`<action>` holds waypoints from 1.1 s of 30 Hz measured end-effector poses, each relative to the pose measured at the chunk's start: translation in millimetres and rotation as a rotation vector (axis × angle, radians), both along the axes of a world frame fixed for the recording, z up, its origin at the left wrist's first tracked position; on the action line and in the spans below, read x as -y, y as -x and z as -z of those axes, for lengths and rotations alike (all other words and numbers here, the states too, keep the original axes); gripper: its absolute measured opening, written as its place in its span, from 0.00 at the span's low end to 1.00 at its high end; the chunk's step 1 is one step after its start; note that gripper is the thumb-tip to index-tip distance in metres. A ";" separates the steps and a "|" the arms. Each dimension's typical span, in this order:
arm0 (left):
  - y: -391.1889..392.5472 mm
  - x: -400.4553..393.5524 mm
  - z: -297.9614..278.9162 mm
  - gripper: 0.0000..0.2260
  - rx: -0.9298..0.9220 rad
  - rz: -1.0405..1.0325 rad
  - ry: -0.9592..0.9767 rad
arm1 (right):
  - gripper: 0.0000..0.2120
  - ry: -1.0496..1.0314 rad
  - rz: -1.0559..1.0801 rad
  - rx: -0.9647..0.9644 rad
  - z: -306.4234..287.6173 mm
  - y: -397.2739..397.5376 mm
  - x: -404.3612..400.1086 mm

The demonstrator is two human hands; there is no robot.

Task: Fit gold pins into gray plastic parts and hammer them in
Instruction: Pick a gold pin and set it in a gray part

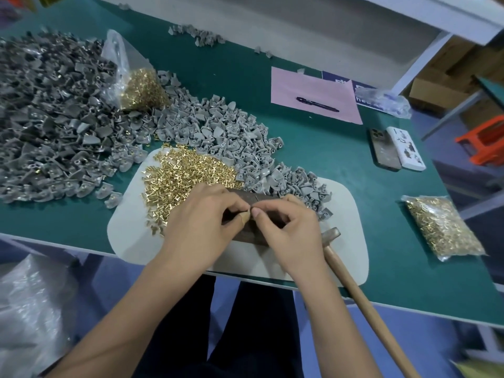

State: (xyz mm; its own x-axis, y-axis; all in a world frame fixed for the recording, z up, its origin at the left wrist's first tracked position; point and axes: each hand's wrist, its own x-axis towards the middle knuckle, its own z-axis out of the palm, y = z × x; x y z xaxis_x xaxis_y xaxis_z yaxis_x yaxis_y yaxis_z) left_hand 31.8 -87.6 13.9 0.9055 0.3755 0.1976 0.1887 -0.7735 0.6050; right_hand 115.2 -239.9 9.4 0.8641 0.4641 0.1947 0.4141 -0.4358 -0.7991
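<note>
My left hand [203,219] and my right hand [289,227] meet fingertip to fingertip over a dark metal block [253,197] on the white mat [346,214]. Both pinch something small between them; my fingers hide it, so I cannot tell whether it is a pin or a gray part. Loose gold pins [185,173] lie heaped on the mat just left of my hands. Gray plastic parts [234,132] are piled behind the block. A hammer [351,285] with a wooden handle lies on the mat right of my right hand, its head near my wrist.
A large darker heap of gray parts [49,118] fills the left of the green table [313,148]. An open bag of pins [141,85] sits behind, a sealed bag [441,227] at right. Two phones [395,148], pink paper [313,88] and a pen [317,104] lie at back right.
</note>
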 end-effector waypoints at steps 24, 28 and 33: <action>-1.7 -2.6 1.1 0.04 0.012 -0.007 -0.044 | 0.03 0.548 -0.126 0.445 -32.9 -2.7 -1.4; -2.0 -3.2 2.2 0.03 0.019 -0.012 -0.046 | 0.03 0.554 -0.102 0.454 -30.8 -1.8 0.0; -2.1 -3.2 1.9 0.03 0.020 -0.002 -0.046 | 0.04 0.503 -0.061 0.399 -27.2 -2.4 1.3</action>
State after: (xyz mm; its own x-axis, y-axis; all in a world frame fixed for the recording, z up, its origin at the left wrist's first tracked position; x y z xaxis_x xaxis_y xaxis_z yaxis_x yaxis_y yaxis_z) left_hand 33.8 -84.4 12.0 0.9005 0.3676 0.2323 0.1790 -0.8002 0.5724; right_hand 117.7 -241.2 36.6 0.7393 0.6286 0.2415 0.6733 -0.6833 -0.2826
